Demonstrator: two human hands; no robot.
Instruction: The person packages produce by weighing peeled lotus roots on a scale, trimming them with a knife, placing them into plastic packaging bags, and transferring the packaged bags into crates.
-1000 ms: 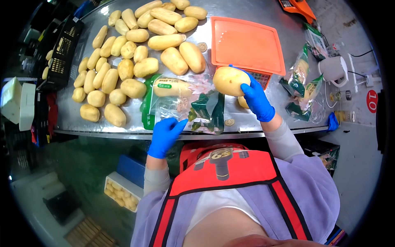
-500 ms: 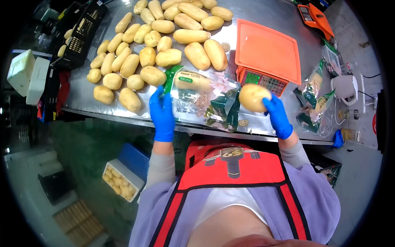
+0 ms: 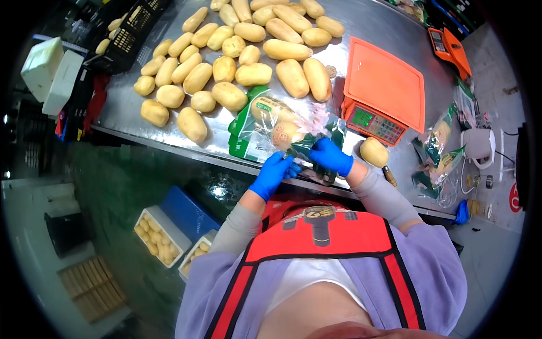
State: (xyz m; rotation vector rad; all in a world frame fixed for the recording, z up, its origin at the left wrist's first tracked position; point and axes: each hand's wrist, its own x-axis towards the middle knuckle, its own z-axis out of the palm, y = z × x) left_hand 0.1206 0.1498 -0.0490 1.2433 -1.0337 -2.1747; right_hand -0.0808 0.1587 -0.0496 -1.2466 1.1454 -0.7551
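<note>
A clear and green printed plastic bag (image 3: 247,127) lies at the table's front edge with pale lotus root inside. My left hand (image 3: 274,176), in a blue glove, is closed with its fingers pinched on the bag's near edge. Just to its right, my right hand (image 3: 332,157), also gloved in blue, is closed on the bag's dark green end. A short lotus root (image 3: 374,152) rests on the table to the right of that hand. Beside it lies a tool with a brown handle (image 3: 389,176), its other end hidden.
Many lotus roots (image 3: 197,78) are spread over the metal table (image 3: 121,121). An orange scale (image 3: 384,85) stands behind my right hand. More filled bags (image 3: 437,141) lie at the right. A black crate (image 3: 132,37) is at far left; foam boxes (image 3: 176,248) stand on the floor.
My right hand has let go of the short lotus root, now on the table, and moved left onto the bag. My left hand has moved right and nearer, from the bag's left end.
</note>
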